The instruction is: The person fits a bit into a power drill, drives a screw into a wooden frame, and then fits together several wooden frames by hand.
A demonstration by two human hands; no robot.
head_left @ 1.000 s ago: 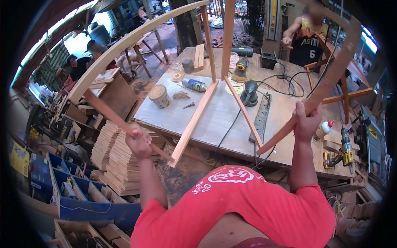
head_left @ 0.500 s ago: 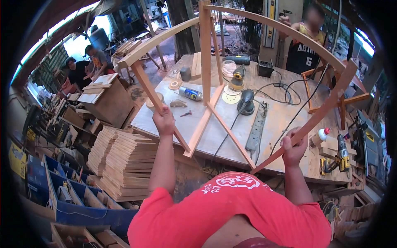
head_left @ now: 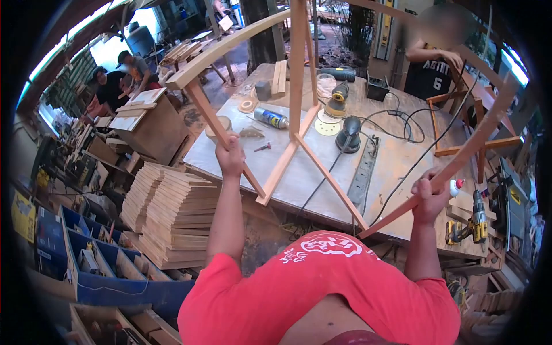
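A large wooden frame (head_left: pixel 298 75) of posts, crossed lower bars and curved top rails stands raised before me, over the workbench (head_left: pixel 230 123). My left hand (head_left: pixel 231 158) is wrapped round its left leg, and my right hand (head_left: pixel 430 198) grips the right leg. The upper right rail runs out of view at the top. Behind the crossed bars lie a dark sander (head_left: pixel 348 137), a yellow-and-black sander (head_left: pixel 338 102) and a power strip (head_left: pixel 364 172). A spray can (head_left: pixel 270 118) lies left of the upright post.
A cordless drill (head_left: pixel 478 218) and a red-capped bottle (head_left: pixel 456 187) are at the bench's right. Stacked wood pieces (head_left: pixel 169 213) and a blue divided box (head_left: pixel 109 293) stand left. One person (head_left: pixel 434 63) stands across the bench; two others work at the far left.
The frame has shifted right and slightly up, with both my hands still on it. The person across the bench has lowered a raised hand.
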